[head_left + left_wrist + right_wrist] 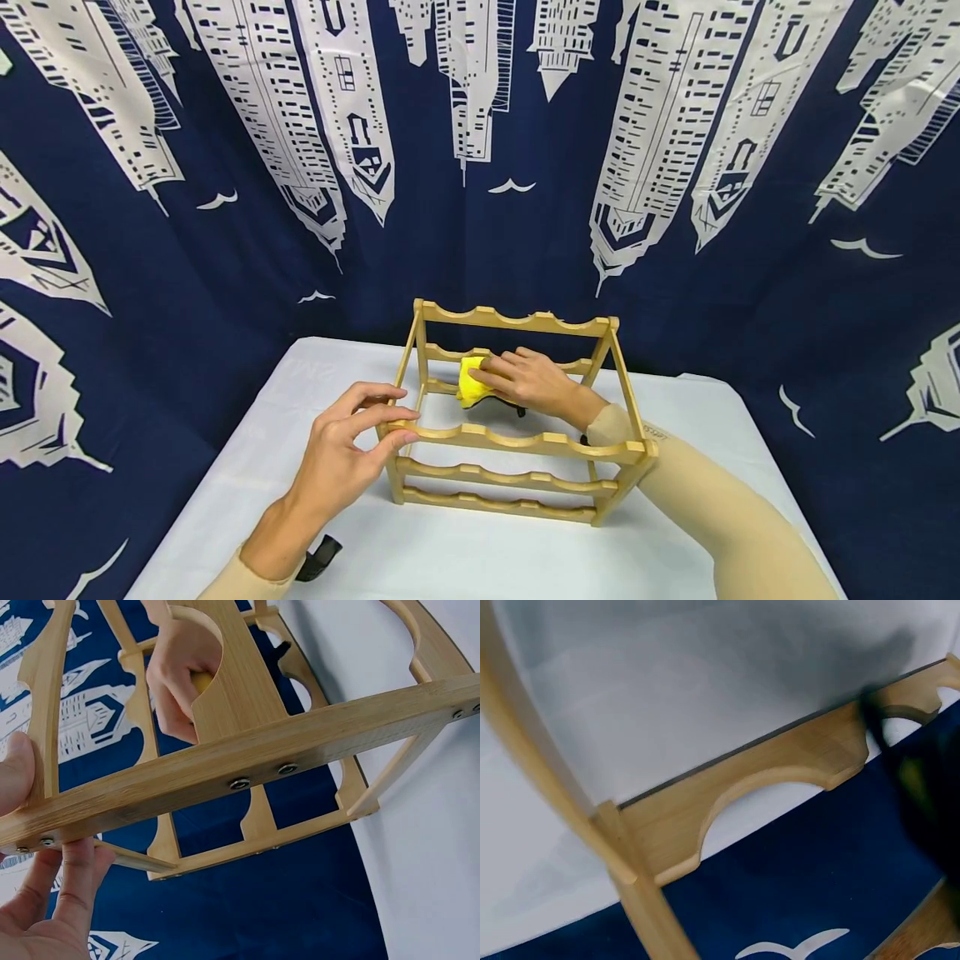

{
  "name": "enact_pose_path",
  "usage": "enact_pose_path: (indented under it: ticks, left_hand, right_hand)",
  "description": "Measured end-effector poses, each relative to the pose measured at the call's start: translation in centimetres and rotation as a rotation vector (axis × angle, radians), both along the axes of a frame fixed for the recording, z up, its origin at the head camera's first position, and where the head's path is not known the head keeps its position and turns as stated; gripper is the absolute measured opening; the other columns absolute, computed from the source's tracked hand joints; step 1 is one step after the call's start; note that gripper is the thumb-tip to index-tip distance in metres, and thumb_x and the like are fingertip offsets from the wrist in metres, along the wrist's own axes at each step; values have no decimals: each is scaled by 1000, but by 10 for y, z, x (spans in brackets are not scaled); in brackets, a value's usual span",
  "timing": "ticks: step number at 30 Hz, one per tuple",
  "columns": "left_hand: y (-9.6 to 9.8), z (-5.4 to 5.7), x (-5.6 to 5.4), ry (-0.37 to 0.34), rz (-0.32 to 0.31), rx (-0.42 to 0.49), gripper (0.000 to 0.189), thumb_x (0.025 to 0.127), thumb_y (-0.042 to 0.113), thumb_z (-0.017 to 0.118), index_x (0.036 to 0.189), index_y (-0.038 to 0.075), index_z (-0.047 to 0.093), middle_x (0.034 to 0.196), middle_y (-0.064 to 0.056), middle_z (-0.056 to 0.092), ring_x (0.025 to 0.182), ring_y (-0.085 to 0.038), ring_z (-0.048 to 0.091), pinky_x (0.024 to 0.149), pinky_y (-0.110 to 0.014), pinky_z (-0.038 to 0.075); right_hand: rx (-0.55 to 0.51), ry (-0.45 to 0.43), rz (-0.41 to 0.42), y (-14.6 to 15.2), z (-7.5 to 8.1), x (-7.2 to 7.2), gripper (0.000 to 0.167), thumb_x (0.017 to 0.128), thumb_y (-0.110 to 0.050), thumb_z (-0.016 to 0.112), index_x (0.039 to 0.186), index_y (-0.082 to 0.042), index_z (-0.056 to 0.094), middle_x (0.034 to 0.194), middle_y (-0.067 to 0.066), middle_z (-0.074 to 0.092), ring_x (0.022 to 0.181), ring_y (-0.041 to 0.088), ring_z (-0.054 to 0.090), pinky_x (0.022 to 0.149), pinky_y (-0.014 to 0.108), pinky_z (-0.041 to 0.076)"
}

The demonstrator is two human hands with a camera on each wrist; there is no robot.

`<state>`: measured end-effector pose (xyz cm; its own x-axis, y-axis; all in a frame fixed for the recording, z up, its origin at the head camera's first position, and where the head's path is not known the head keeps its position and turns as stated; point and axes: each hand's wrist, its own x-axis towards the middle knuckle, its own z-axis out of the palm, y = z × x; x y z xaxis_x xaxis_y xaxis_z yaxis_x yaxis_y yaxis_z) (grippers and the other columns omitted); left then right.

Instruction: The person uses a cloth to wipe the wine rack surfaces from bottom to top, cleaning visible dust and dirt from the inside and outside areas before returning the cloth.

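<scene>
Head view first: the wooden rack point(517, 444) stands on the white table point(330, 371), and both my hands are on the job. My left hand point(341, 446) grips its near left top corner, thumb and fingers parted only about as far as the wood is thick. My right hand point(528, 383) is inside the frame, fingers curled over a yellow bundle point(472, 383). There's a dark edge under the bundle; whether it's part of it, I can't tell. It looks crumpled, so I'd call it soft and light, squeezable without harm; a broad, loose hold over the top should do.

Over to the left wrist view: here's my thumb on one side of the end bar, fingertips tucked on the other. Metal screws point(240, 784) show along it. This wood looks stiff and smooth, the slats slim, so I judge the whole rack light enough to skid if nudged; the corner is a fair place to steady it. Behind the slats, my right hand is bent round a scrap of yellow.

Right wrist view now: a scalloped rail point(795, 750) runs across, and a dark, blurred shape point(930, 787) fills the right edge. My right fingers I can't make out here.
</scene>
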<state>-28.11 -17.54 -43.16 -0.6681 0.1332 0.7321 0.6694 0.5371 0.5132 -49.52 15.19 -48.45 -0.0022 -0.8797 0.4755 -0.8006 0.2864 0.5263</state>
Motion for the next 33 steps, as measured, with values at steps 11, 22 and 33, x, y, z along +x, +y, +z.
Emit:
enact_pose_path:
  ticks: [11, 22, 33]
  left_hand:
    - [0, 0, -1, -18, -19, -12, 31, 84, 7, 105, 105, 24, 92, 124, 0, 80, 108, -19, 80, 102, -9, 57]
    - [3, 2, 3, -22, 27, 0, 27, 86, 7, 104, 105, 21, 91, 128, -4, 79, 110, -25, 81, 100, -9, 56]
    - [3, 0, 3, -9, 38, 12, 30, 84, 5, 105, 105, 22, 92, 141, -12, 77, 98, -19, 85, 93, -17, 58]
  right_hand:
    - [27, 57, -192, 15, 0, 11, 43, 103, -17, 86, 145, -18, 78, 130, 0, 73, 94, 19, 66, 74, 27, 56]
    - [-120, 14, -228, 49, -4, 18, 28, 103, -16, 84, 130, -9, 81, 114, 10, 71, 82, 24, 67, 64, 30, 56]
    - [-195, -46, -320, 100, -1, 36, 63, 72, -2, 110, 126, -4, 79, 111, 16, 70, 76, 27, 70, 63, 34, 65]
